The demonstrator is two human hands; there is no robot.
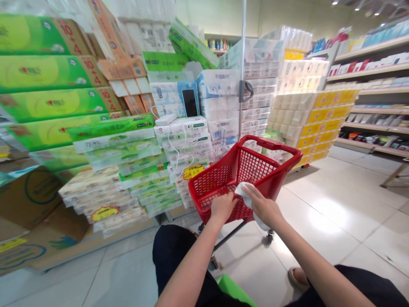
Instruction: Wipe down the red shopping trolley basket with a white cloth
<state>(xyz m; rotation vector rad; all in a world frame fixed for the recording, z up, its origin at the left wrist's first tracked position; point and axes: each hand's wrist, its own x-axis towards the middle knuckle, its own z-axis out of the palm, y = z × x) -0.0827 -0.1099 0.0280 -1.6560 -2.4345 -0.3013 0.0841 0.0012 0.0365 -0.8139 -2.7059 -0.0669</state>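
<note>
A red plastic shopping cart (272, 183) with a perforated basket and wheels stands on the floor right in front of me. My left hand (223, 207) is closed over the basket's near rim, with the fingers curled to the inside. Beside it, on the right, my right hand (266, 209) presses a crumpled white cloth (245, 192) on the rim and outer side of the cart; part of the cloth hangs below this hand. Both forearms reach forward between my knees. Inside, the basket's mesh floor shows.
Stacked packs of green tissue (47, 72) rise at the left above an open cardboard box (38, 200). A phone (190, 102) leans on white packs, near a white cable. Behind the cart stands a metal pole (243, 51). Yellow-ended packs (326, 123) and shelves (367, 76) are at the right.
</note>
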